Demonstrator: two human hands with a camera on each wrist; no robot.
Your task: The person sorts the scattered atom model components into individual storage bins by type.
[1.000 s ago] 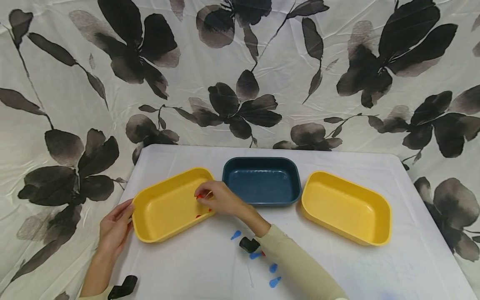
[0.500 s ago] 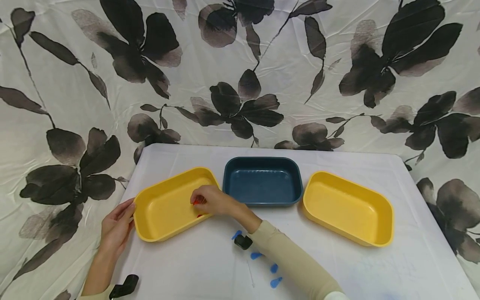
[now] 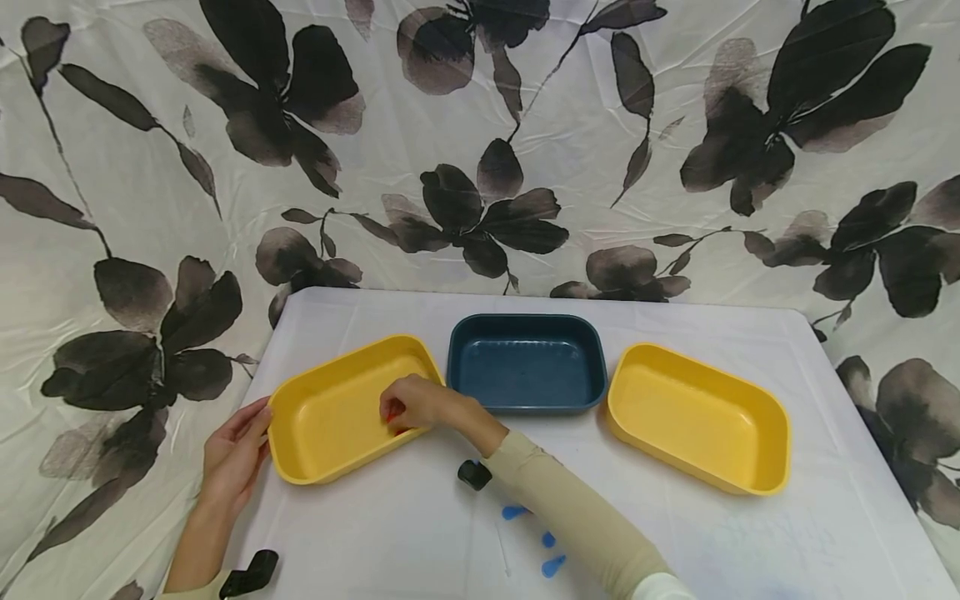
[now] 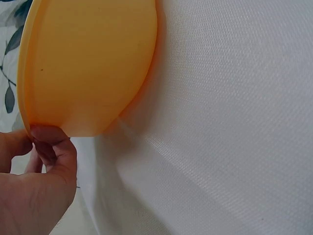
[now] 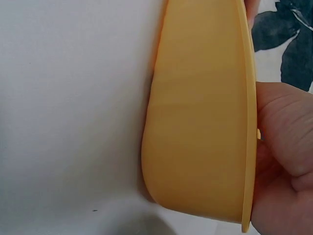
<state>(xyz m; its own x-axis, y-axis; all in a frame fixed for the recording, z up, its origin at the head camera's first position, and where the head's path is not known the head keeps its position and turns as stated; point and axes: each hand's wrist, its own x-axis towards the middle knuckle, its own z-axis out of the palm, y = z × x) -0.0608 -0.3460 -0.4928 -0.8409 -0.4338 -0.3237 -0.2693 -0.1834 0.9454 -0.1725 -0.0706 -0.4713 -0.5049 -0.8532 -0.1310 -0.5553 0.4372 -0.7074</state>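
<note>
In the head view my left hand (image 3: 234, 462) grips the outer left end of the left yellow tray (image 3: 330, 417), its thumb and fingers pinching the rim. The left wrist view shows that hand (image 4: 44, 161) closed over the rim's corner. My right hand (image 3: 416, 402) reaches over the tray's right end with curled fingers, pinching a small red piece (image 3: 391, 420) low inside, near the front wall. Another bit of red shows just below the fingertips. From the right wrist, the tray wall (image 5: 200, 112) hides the fingertips.
A dark blue tray (image 3: 527, 367) stands at the back middle, and a second yellow tray (image 3: 697, 421) sits to its right. Several blue drop-shaped pieces (image 3: 553, 567) lie near the right forearm (image 3: 577, 517). A floral cloth (image 3: 465, 221) hangs behind the white table (image 3: 390, 533).
My right hand has moved slightly left and down inside the left yellow tray, bringing the red piece lower toward the front wall. The left hand keeps its grip on the rim.
</note>
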